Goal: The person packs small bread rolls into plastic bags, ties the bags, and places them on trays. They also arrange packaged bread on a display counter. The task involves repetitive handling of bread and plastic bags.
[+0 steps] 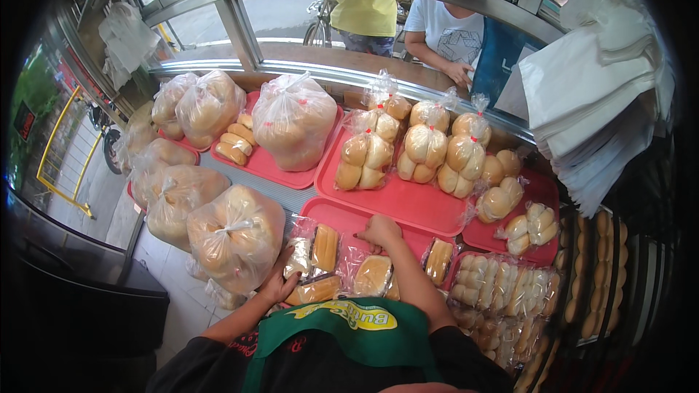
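Note:
My left hand is at the left end of the near red tray, its fingers and thumb closed on the edge of a clear-wrapped bread pack. Beside it lie a wrapped long roll and another wrapped roll. My right hand reaches over the same tray, palm down, index finger and thumb apart, with nothing visible in it. Below my right hand is a wrapped square bread. Another wrapped roll rests to the right of my forearm.
Large knotted bags of buns crowd the left. Bagged buns stand on a farther red tray. White plastic bags hang at right, above bread racks. Two people stand outside the window.

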The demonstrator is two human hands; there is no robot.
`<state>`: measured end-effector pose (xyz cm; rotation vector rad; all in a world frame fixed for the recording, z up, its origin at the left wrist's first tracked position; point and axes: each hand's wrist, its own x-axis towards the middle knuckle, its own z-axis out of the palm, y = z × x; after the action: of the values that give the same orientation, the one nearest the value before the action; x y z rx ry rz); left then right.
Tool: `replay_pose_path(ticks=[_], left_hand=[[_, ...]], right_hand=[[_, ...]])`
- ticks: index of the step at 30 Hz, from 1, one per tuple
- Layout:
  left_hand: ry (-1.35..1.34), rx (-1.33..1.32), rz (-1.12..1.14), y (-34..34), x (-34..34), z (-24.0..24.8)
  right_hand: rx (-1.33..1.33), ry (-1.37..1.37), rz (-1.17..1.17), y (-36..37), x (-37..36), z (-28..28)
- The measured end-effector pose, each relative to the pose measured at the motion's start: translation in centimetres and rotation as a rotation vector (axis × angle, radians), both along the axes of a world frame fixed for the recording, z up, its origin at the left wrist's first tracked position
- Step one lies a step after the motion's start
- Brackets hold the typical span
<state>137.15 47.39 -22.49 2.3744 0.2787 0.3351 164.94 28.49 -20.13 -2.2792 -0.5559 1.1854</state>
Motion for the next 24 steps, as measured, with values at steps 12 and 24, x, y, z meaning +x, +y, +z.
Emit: replay_pose_path(ticks=[12, 24], left_hand=[[0.021, -0.033, 0.000, 0.18, -0.05, -0.47], [0.048, 0.045, -0.002, 0.21, -0.14, -0.14]], right_hand=[[-0.013, 0.013, -0.018, 0.11, 0.06, 0.72], [0.004, 0.050, -0.001, -0.01, 0.11, 0.14]])
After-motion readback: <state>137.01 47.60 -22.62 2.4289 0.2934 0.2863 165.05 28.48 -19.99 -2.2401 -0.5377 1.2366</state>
